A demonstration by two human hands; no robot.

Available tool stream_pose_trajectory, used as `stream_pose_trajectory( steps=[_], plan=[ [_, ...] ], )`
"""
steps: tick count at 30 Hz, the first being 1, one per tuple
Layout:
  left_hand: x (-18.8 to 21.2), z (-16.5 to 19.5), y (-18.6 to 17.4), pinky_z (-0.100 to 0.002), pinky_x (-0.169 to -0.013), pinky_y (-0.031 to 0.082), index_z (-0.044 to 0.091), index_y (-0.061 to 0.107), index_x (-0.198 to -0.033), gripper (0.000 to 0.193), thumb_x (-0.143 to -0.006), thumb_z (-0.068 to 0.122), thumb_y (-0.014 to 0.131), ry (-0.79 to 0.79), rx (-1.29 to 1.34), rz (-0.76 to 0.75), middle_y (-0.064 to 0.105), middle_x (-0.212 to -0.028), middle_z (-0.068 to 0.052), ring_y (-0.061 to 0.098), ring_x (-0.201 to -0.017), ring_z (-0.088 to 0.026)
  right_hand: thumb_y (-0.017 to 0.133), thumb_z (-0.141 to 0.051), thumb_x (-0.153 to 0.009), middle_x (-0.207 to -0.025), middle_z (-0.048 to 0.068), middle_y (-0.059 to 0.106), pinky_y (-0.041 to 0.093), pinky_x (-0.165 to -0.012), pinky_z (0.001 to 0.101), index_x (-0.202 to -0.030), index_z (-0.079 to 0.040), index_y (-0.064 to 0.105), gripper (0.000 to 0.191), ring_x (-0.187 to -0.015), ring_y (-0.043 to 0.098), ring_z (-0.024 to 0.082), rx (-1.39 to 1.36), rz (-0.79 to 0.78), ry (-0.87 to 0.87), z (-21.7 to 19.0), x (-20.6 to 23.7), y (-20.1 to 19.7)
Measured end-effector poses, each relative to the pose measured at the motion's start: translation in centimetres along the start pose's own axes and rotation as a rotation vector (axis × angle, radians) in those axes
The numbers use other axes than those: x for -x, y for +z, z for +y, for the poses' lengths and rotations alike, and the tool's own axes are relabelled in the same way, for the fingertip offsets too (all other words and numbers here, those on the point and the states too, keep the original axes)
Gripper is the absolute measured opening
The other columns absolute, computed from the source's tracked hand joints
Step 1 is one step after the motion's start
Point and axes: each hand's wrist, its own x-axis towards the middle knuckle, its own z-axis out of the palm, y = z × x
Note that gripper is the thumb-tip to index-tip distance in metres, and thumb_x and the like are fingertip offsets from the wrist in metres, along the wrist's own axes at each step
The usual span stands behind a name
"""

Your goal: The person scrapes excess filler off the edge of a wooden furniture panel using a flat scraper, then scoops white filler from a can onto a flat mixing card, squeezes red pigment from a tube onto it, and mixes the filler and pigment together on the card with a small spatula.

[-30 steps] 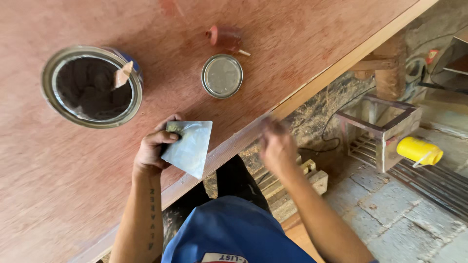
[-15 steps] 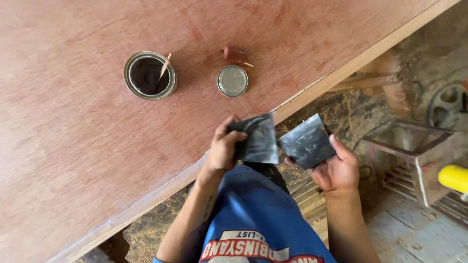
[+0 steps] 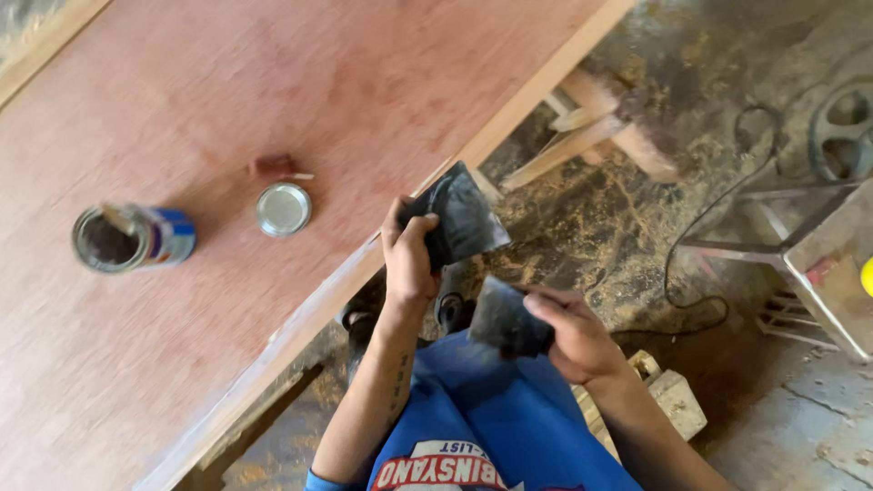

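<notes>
Since half a second ago the two dark scrapers have drawn apart: the left hand [image 3: 411,259] has lifted its blade up toward the board's edge, while the right hand [image 3: 571,338] has dropped lower and closer to the body. The view has also swung, so the can now sits far off at 9 o'clock.

Head view: the left hand pinches a dark flat scraper blade [image 3: 459,216] between thumb and curled fingers, the blade fanning out toward 1 o'clock, over the edge of the reddish plywood board [image 3: 227,100]. The right hand, at 5 o'clock from the left, closes its fingers round a second dark scraper [image 3: 507,318], thumb lying across the top; the blade points toward 10 o'clock. The two blades are near but apart.

On the board, an open can [image 3: 132,239] with a stick in it stands at 9 o'clock, its round metal lid [image 3: 283,209] to the right, and a small red-brown object [image 3: 273,165] just above the lid. Sawdust floor [image 3: 591,209], a black cable [image 3: 700,245] and a metal frame [image 3: 818,255] lie at 3 o'clock.
</notes>
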Motion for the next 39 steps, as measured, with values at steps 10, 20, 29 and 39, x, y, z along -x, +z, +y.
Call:
stream_pose_trajectory(
  steps=[10, 20, 29, 39],
  plan=[
    [-2.1, -10.1, 5.4, -0.037, -0.046, 0.051, 0.007, 0.061, -0.101, 0.012, -0.092, 0.009, 0.054, -0.21, -0.156, -0.007, 0.064, -0.082, -0.007, 0.064, -0.066, -0.022, 0.048, -0.049, -0.101, -0.077, 0.012, 0.073, 0.06, -0.046, 0.0456, -0.101, -0.006, 0.069, 0.048, -0.058, 0.071, 0.028, -0.25, 0.377, -0.467, -3.4, 1.0, -13.8],
    [-7.0, -16.8, 3.8, -0.049, -0.09, 0.063, -0.007, 0.054, -0.135, 0.071, -0.064, -0.007, 0.049, -0.794, -0.162, -0.297, 0.071, -0.114, -0.026, 0.072, -0.102, -0.042, 0.069, -0.029, -0.09, -0.079, 0.016, 0.076, 0.058, -0.056, 0.037, -0.104, 0.0, 0.075, 0.032, -0.063, 0.071, 0.022, 0.261, 0.549, -0.402, -3.9, 4.8, -15.8],
    [-8.6, -20.3, 8.0, -0.037, -0.079, 0.054, 0.008, 0.052, -0.139, 0.055, -0.086, -0.001, 0.045, -0.592, -0.366, -0.78, 0.061, -0.109, -0.017, 0.062, -0.094, -0.026, 0.071, -0.015, -0.092, -0.106, 0.013, 0.072, 0.062, -0.079, 0.0348, -0.111, -0.002, 0.077, 0.024, -0.094, 0.071, 0.023, 0.995, 0.876, -0.942, -3.7, -1.6, -9.6],
    [-12.7, -19.9, 8.3, -0.038, -0.094, 0.057, 0.002, 0.056, -0.131, 0.033, -0.102, 0.015, 0.045, -0.452, -0.297, -0.888, 0.068, -0.115, -0.017, 0.067, -0.108, -0.025, 0.073, -0.015, -0.089, -0.088, 0.013, 0.074, 0.061, -0.063, 0.0415, -0.102, -0.001, 0.077, 0.02, -0.074, 0.071, 0.03, 1.171, 1.013, -1.18, -6.0, -9.9, -6.3]
  ],
)
